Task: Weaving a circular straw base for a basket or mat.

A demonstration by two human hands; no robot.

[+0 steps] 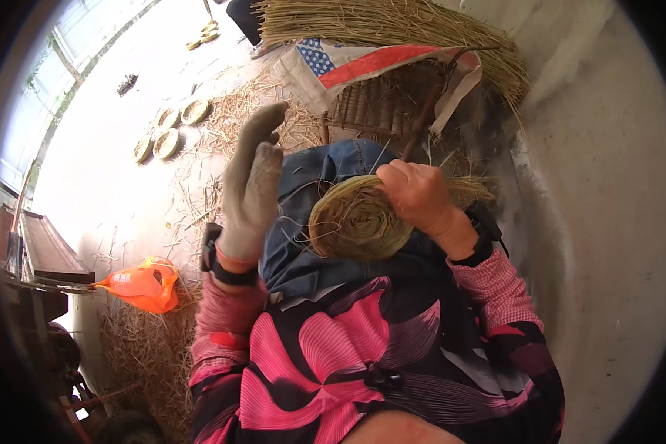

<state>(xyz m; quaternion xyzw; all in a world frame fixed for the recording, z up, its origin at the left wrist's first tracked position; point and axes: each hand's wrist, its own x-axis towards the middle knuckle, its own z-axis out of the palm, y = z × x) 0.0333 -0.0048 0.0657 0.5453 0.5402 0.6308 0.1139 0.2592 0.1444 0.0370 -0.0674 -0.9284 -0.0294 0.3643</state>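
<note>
A round, coiled straw basket [362, 222] rests on my lap, over blue denim [288, 248]. My right hand [420, 194] is bare and closed on the basket's upper right rim, its fingertips hidden. Loose straw ends [470, 189] stick out to the right behind that wrist. My left hand [251, 181], in a grey glove, is raised to the left of the basket and apart from it. Its fingers are stretched out upward, with a gap between them. Thin pale strands [292, 222] curl from the basket's left edge toward the gloved hand.
A wooden-slatted chair [370, 103] stands ahead, partly under a striped woven sack [370, 66]. Behind it lies a long straw bundle [392, 26]. Several small woven pieces [166, 142] and loose straw lie on the floor at left, with an orange plastic bag [146, 285] nearer me.
</note>
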